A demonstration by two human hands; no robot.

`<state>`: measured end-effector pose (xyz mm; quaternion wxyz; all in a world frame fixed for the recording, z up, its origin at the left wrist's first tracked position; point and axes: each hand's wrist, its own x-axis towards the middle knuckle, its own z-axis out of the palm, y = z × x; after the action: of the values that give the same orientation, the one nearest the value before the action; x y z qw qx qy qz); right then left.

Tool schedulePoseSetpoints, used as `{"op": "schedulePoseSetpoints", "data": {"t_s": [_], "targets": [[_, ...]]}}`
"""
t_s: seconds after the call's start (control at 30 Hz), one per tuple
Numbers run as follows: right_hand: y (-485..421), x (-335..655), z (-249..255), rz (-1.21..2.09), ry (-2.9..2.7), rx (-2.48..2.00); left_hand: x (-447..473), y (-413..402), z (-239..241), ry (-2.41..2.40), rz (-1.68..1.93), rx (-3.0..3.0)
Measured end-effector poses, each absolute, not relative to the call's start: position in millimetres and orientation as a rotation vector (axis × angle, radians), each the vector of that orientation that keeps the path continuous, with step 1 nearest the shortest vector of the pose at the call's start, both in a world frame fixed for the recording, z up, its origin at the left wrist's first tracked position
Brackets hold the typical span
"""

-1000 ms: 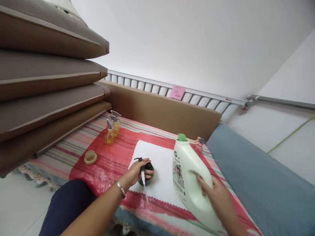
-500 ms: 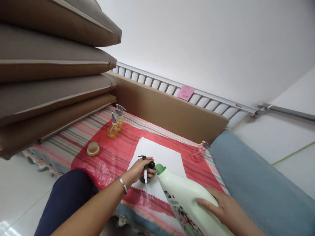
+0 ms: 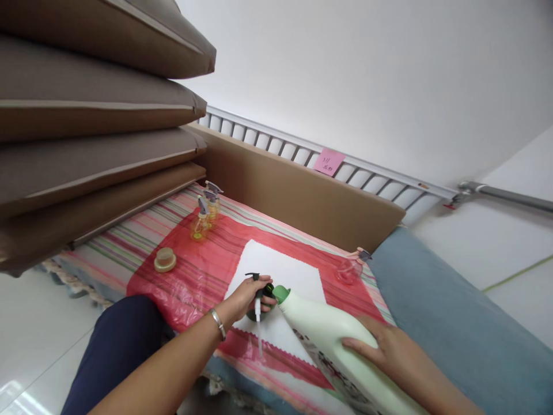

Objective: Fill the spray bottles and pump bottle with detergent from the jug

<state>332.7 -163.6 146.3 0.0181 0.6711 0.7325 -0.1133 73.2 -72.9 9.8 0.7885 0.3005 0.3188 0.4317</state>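
Observation:
My left hand is closed around a black pump dispenser top, whose white stem and clear tube hang down. Its fingers also rest at the neck of a dark green bottle, standing on the white cloth and partly hidden by the hand. My right hand grips a large pale green jug, tilted so its green spout meets the dark bottle's mouth. Whether liquid is flowing I cannot tell.
Several spray bottles stand at the back left of the red plastic sheet. A beige cap lies at the left; a pink spray bottle is at the right. Stacked brown cushions rise at the left, a board behind.
The jug has rolled slightly, so its printed label now faces more downward. Both hands keep their holds, and the view has shifted a little.

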Motion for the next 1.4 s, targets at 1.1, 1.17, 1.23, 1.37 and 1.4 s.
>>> {"op": "schedulePoseSetpoints", "data": {"t_s": [1.1,1.17,1.23,1.37,1.4], "targets": [[-147.6,314.6,177.1,-0.084,2.263,1.976,79.2,-71.3,4.0,0.709,0.939,0.665],[-146.5,315.0,177.4,-0.063,2.271,1.974,79.2,-71.1,3.6,0.711,0.939,0.666],[-146.0,315.0,178.9,-0.070,2.262,1.971,79.1,-71.0,3.2,0.712,0.938,0.666],[-145.9,313.0,184.1,-0.099,2.231,1.949,79.1,-71.3,3.2,0.712,0.932,0.668],[-145.8,312.3,185.2,-0.098,2.233,1.944,79.1,-71.5,3.3,0.712,0.932,0.670]]}}
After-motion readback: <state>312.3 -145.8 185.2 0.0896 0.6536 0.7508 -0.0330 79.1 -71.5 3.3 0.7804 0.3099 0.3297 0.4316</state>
